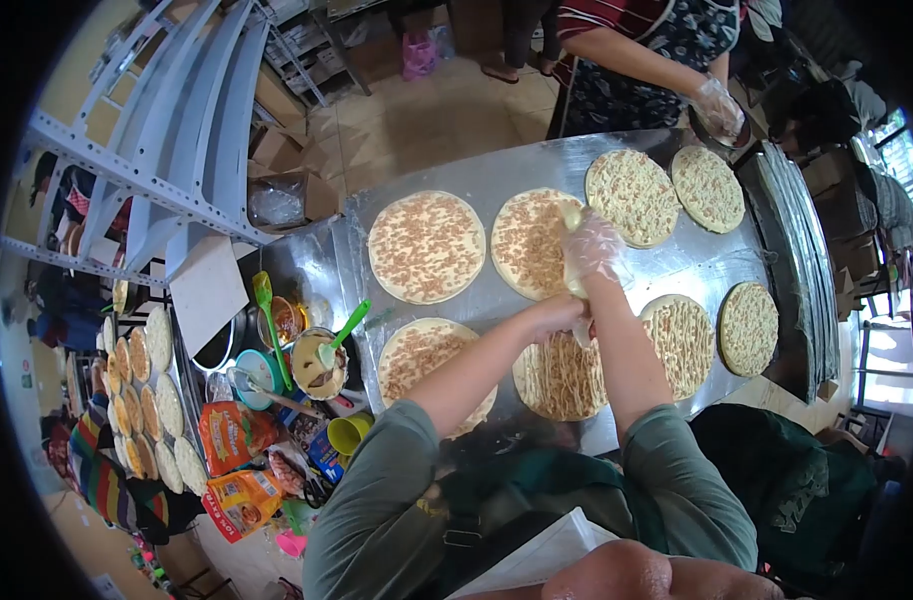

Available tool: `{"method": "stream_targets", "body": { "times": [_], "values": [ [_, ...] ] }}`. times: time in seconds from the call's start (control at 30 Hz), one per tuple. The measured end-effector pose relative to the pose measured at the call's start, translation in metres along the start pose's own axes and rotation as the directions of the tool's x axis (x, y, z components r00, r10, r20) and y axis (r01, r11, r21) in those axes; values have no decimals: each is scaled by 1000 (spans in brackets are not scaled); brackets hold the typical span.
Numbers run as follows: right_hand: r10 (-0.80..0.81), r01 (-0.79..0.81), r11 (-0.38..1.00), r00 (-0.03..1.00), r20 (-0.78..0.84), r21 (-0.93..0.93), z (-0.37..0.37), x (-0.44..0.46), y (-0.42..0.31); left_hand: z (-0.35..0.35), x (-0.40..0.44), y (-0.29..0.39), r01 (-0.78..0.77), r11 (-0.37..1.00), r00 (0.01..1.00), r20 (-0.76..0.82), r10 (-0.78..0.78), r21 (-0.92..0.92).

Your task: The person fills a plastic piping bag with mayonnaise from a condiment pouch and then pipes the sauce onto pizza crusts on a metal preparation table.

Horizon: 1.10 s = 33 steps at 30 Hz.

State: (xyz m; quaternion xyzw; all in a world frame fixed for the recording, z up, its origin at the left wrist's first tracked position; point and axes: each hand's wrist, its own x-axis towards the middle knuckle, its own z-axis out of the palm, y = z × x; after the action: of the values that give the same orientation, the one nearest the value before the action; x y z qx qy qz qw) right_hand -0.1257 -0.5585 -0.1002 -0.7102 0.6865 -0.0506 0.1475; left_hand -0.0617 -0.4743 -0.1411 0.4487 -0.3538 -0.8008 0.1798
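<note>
My right hand [594, 250], in a clear plastic glove, is closed around a pale yellow piping bag [572, 216] above a pizza base [521, 245] sprinkled with brown crumbly topping. My left hand [561, 316] is closed near the bag's lower end, by my right wrist; its fingers are partly hidden. Just beneath it lies a base with piped cream lines [556, 380], and to the right another striped base [676, 345]. Crumb-topped bases lie at the left, one at the back [426, 247] and one in front [431, 365], partly behind my left forearm.
Grated-topped bases [631, 198] lie on the metal table [466, 178] at the back right. A co-worker's gloved hand [718, 108] is over a dark bowl. To the left are a sauce bowl [319, 375] with a green spatula [348, 328], food packets [238, 435] and a metal rack [146, 170].
</note>
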Motion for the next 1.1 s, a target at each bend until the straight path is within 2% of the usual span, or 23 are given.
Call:
{"method": "stream_targets", "body": {
  "times": [0.03,0.07,0.13,0.2,0.27,0.3,0.33,0.37,0.4,0.43,0.47,0.53,0.57,0.67,0.73,0.77,0.83,0.87,0.93,0.97,1.03,1.07,1.1],
  "values": [
    [3,-8,999,992,123,42,-7,-4,-10,2,-9,5,3,1000,1000,5,-3,2],
    [10,-15,999,993,121,43,-1,-9,-18,0,-23,10,4,1000,1000,23,-5,30],
    [-148,146,989,977,151,27,12,-18,-28,-5,-34,12,8,998,999,45,-11,64],
    [-112,108,994,980,165,35,5,-17,-28,-10,-34,8,22,1000,999,37,-21,-5],
    [-80,73,996,980,181,43,3,-17,-18,-7,-26,13,18,997,1000,7,-19,76],
    [-186,187,974,982,26,-130,3,-15,1,-4,-22,17,12,988,1000,-24,-9,151],
    [-311,265,911,944,-107,-315,-2,-16,9,-2,-22,21,11,988,1000,-22,-8,151],
    [-309,262,912,945,-108,-317,-3,-17,8,2,-22,25,7,991,999,37,-12,134],
    [-142,129,969,989,-47,-212,-13,-21,0,4,-22,27,5,993,995,97,-17,116],
    [24,-21,993,999,32,-116,-17,-25,-8,4,-19,19,12,986,999,39,-19,167],
    [27,-23,993,999,34,-117,-13,-28,-15,1,-19,10,14,986,999,41,-21,165],
    [-6,-6,998,982,189,60,-1,-34,-26,-6,-36,5,52,998,994,91,-54,33],
    [-1,-10,998,982,188,61,-2,-35,-26,-4,-47,9,63,996,997,41,-66,69],
    [39,-59,993,982,187,103,-2,-35,-16,-7,-28,-3,37,997,997,70,-41,64],
    [254,-234,951,964,-77,204,1,-24,9,-4,-13,-6,39,998,998,55,-41,38],
    [256,-236,950,963,-79,204,0,-25,12,1,-16,1,72,997,994,80,-73,16],
    [335,-341,939,935,115,39,-20,-32,8,8,-27,9,83,997,994,75,-82,-3],
    [338,-344,938,934,116,38,-13,-36,4,8,-35,8,85,996,993,77,-84,-3],
    [76,-90,993,982,171,77,10,-49,-13,0,-54,4,118,978,992,28,-125,170],
    [81,-95,992,982,169,80,15,-51,-15,-6,-57,-7,86,996,993,84,-86,0],
    [-21,22,999,999,26,-45,23,-56,-17,-5,-55,-7,125,992,986,116,-123,-10],
    [-19,20,999,1000,23,-42,32,-47,-5,-5,-53,-6,155,988,978,143,-150,-25],
    [125,-132,980,991,53,150,43,-31,17,2,-44,-4,117,993,990,85,-117,5]
  ]
}}
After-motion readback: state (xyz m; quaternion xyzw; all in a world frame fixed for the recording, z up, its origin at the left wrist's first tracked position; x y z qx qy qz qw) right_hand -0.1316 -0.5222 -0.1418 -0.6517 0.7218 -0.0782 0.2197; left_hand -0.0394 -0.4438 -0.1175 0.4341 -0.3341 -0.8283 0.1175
